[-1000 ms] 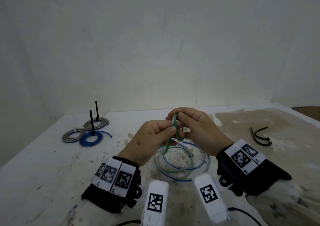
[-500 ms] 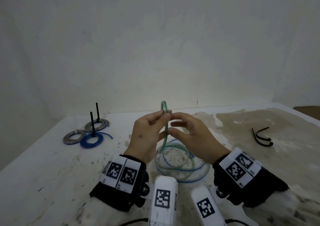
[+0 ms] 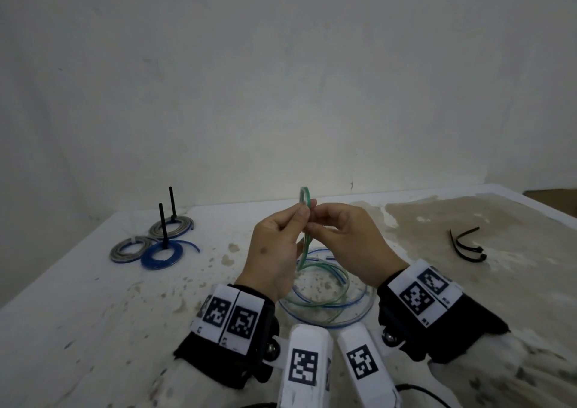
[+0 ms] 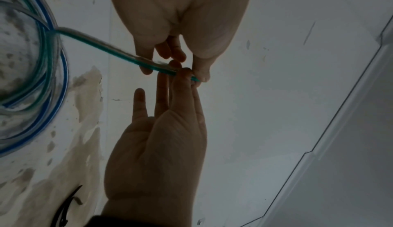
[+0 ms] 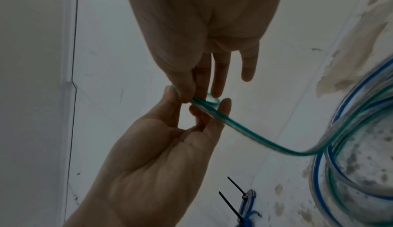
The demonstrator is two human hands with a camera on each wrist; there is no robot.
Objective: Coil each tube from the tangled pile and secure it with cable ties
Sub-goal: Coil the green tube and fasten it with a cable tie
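A bare white wall rises behind a stained white desk point(image 3: 93, 298). In the head view, centre frame, the left hand point(image 3: 274, 251) and right hand point(image 3: 346, 245) meet above the desk, both pinching a small first loop of the clear tube with a green stripe point(image 3: 305, 198). The rest of it runs down into the loose pile of clear green- and blue-striped tubes point(image 3: 324, 301) at lower centre. At middle left lie three finished coils of grey and blue tube point(image 3: 156, 245), two with black tie tails standing upright. At middle right lie spare black cable ties point(image 3: 465, 245). So three tubes look done; the green one is barely begun, and at least one blue-striped tube remains. No containers show.

In the left wrist view, the green tube crosses from the pile at upper left to the centre, where the left fingers point(image 4: 182, 79) grasp its end against the right thumb.

In the right wrist view, the right fingers point(image 5: 187, 87) clench the small green loop at centre, the left fingers propping it; tied coils show at the bottom.
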